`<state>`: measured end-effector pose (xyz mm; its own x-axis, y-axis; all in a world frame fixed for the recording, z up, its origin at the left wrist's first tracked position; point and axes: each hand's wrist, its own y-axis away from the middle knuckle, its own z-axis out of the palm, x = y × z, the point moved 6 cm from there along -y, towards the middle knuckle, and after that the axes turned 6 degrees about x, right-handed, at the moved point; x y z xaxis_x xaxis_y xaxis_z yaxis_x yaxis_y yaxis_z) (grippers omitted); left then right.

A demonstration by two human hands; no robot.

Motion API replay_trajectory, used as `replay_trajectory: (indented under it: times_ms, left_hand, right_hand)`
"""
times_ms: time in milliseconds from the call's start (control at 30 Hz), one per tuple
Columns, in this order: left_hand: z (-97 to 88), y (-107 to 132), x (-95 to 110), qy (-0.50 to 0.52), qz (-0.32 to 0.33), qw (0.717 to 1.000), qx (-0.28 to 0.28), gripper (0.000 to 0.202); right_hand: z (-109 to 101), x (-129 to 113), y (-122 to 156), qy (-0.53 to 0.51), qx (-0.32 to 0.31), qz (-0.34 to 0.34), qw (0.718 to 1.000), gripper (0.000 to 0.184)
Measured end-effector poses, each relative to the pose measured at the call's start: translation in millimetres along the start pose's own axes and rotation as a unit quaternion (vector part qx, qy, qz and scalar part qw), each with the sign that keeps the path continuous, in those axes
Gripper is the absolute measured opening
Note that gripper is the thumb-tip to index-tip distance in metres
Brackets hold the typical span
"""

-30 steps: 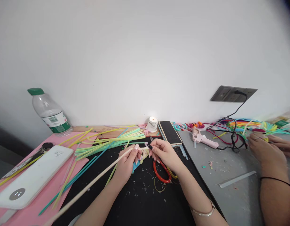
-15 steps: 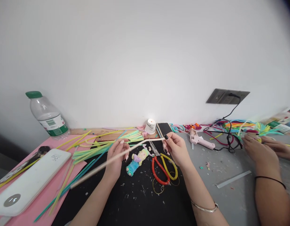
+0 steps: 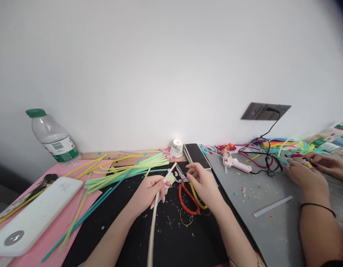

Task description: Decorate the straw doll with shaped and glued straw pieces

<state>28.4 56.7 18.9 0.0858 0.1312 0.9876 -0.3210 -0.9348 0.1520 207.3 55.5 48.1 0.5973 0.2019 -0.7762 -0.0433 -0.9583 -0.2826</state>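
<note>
My left hand (image 3: pixel 151 193) is closed, pinching a cream pipe cleaner (image 3: pixel 152 237) between thumb and fingers. One short end sticks up past the fingertips, and the long part runs down toward me. Behind those fingers lies a small pastel fuzzy figure (image 3: pixel 171 179), mostly hidden. My right hand (image 3: pixel 201 181) is over the scissors (image 3: pixel 185 194), which have one red and one yellow handle. Its bent fingers are slightly apart near the pivot and hold nothing visible; whether they touch the scissors I cannot tell.
Green and yellow pipe cleaners (image 3: pixel 127 172) lie left on the black mat (image 3: pixel 127 241). A phone (image 3: pixel 197 155), paper cup (image 3: pixel 176 148) and pink glue gun (image 3: pixel 235 163) sit behind. A power bank (image 3: pixel 38 215) and bottle (image 3: pixel 56 141) stand left. A co-worker's hands (image 3: pixel 304 174) work at right.
My right hand has let go of the pipe cleaner and moved to the scissors. My left hand now grips it, and it has swung to point toward me.
</note>
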Motion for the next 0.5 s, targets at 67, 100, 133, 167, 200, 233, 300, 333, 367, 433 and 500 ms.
replay_trajectory:
  times_ms: [67, 100, 133, 167, 200, 233, 300, 333, 367, 433, 500]
  left_hand:
    - [-3.4, -2, 0, -0.002, 0.013, 1.000, 0.025, 0.033]
    - [-3.8, -2, 0, -0.005, 0.019, 0.999, 0.031, 0.033]
    - [-3.3, -3, -1, -0.009, 0.024, 0.999, 0.034, 0.033]
    - [-2.3, -3, -1, -0.014, 0.028, 0.999, 0.033, 0.034]
    - [-1.0, -2, -1, -0.018, 0.030, 0.999, 0.030, 0.035]
    - [0.1, -2, -1, -0.022, 0.033, 0.999, 0.029, 0.036]
    - [0.6, -2, 0, -0.028, 0.047, 0.998, 0.035, 0.037]
    - [-0.4, -2, 2, -0.030, 0.057, 0.997, 0.045, 0.037]
    - [-1.8, -2, 3, -0.031, 0.068, 0.996, 0.057, 0.036]
    - [-5.3, -2, 5, -0.032, 0.083, 0.993, 0.079, 0.036]
    - [-7.7, -3, 3, -0.033, 0.077, 0.993, 0.088, 0.037]
  right_hand:
    - [-4, 11, 11, 0.119, -0.002, 0.033, 0.992, 0.032]
    - [-3, 15, 16, 0.175, -0.017, 0.050, 0.983, 0.035]
    - [-1, 18, 21, 0.224, -0.034, 0.065, 0.972, 0.035]
    - [2, 19, 25, 0.264, -0.049, 0.078, 0.960, 0.034]
    - [6, 19, 28, 0.292, -0.062, 0.089, 0.950, 0.033]
    - [9, 18, 30, 0.308, -0.071, 0.101, 0.943, 0.033]
    - [14, 15, 30, 0.322, -0.086, 0.122, 0.935, 0.037]
    - [15, 15, 30, 0.325, -0.092, 0.134, 0.932, 0.039]
    - [14, 15, 29, 0.327, -0.094, 0.144, 0.929, 0.039]
    - [8, 18, 26, 0.334, -0.086, 0.160, 0.925, 0.033]
    - [-3, 22, 25, 0.345, -0.074, 0.172, 0.920, 0.020]
